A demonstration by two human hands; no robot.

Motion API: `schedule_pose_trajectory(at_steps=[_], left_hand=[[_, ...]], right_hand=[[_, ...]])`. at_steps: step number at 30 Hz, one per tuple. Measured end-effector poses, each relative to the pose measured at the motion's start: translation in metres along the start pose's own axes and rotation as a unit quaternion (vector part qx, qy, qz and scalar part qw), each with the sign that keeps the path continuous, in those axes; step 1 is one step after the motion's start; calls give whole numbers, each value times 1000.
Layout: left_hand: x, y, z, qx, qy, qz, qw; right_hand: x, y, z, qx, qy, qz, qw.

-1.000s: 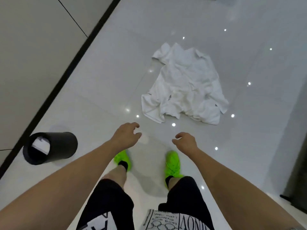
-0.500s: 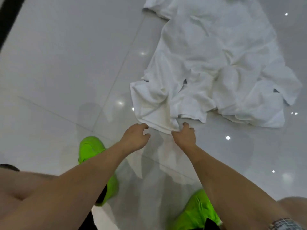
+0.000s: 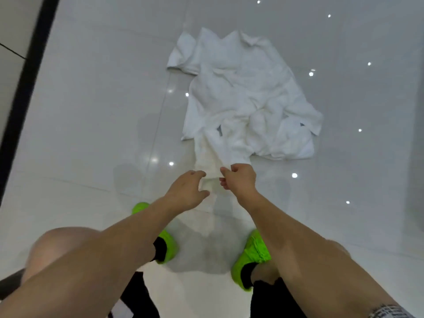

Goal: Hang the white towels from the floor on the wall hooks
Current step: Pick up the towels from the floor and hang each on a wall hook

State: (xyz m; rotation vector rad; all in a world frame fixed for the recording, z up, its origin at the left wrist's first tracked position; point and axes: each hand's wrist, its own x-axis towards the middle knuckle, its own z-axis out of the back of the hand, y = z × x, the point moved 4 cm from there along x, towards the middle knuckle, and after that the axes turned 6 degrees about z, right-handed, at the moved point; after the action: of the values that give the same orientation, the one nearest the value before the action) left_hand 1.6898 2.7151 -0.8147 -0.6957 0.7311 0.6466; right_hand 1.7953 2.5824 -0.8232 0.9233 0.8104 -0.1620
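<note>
A glossy pale tiled floor (image 3: 91,125) filled the view, dotted with small bright reflections of lights. A black strip (image 3: 27,74) ran along its left edge, meeting a light wall (image 3: 11,21) with a thin dark seam. Two neon-green shoes (image 3: 253,253) with black socks stood on the tiles, below black shorts (image 3: 273,299).

Illumination is bright, even and cool-toned. The glossy floor (image 3: 91,111) reflects overhead point lights as small white specular dots, concentrated toward its right side. A soft, diffuse shadow lies on the tiles between the green shoes (image 3: 252,255). Motion blur softens the dark strip (image 3: 27,88) at the left edge. Wide-angle distortion stretches the forearms at the bottom corners.
</note>
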Motion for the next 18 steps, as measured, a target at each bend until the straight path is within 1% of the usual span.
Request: schedule_pose_trajectory(at_steps=[3, 5, 7, 9, 12, 14, 15, 16, 18], left_hand=[[-82, -76, 79, 2, -35, -51, 998], [-136, -136, 129, -11, -71, -102, 992], [-185, -197, 176, -37, -122, -140, 982], [-228, -260, 219, -47, -166, -155, 973], [-280, -361, 276, -84, -216, -195, 953], [-315, -430, 302, -99, -251, -240, 933], [-333, -463, 308, -91, -256, -267, 925], [-353, -495, 308, -81, -251, -297, 918], [-390, -558, 297, -65, -227, -362, 902]], right_hand=[[-79, 115, 59, 90, 24, 42, 995], [-133, 189, 107, 133, 24, 70, 988], [-179, 253, 164, 167, 6, 98, 981], [-222, 301, 231, 185, -27, 133, 973], [-271, 349, 344, 245, -100, 187, 946], [-300, 366, 416, 284, -135, 217, 924], [-315, 368, 448, 288, -152, 235, 916], [-329, 368, 477, 278, -171, 256, 910], [-358, 358, 530, 207, -217, 310, 902]])
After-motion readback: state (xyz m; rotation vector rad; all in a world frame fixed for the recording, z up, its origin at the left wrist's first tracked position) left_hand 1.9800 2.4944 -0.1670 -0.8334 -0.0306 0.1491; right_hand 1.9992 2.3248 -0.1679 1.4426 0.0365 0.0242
